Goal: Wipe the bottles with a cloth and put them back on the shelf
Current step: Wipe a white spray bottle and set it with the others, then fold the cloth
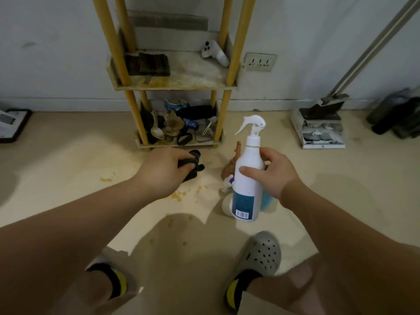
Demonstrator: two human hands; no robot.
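My right hand (272, 176) grips a white spray bottle (247, 178) with a blue label, held upright above the floor. My left hand (163, 171) holds a bunched dark cloth (193, 165), apart from the bottle and to its left. Behind the spray bottle, other bottles (229, 176) stand on the floor, mostly hidden; one is brown, one has a blue part. The yellow-posted shelf (172, 87) stands against the wall ahead. Its middle board is stained and holds a dark folded cloth and a white object.
The bottom shelf tier (179, 126) is crowded with spoons, straps and small items. Yellow stains (181, 194) spot the floor. A wall socket (260, 62) sits right of the shelf, a dustpan and broom (322, 123) farther right, a dark frame (13, 123) at left.
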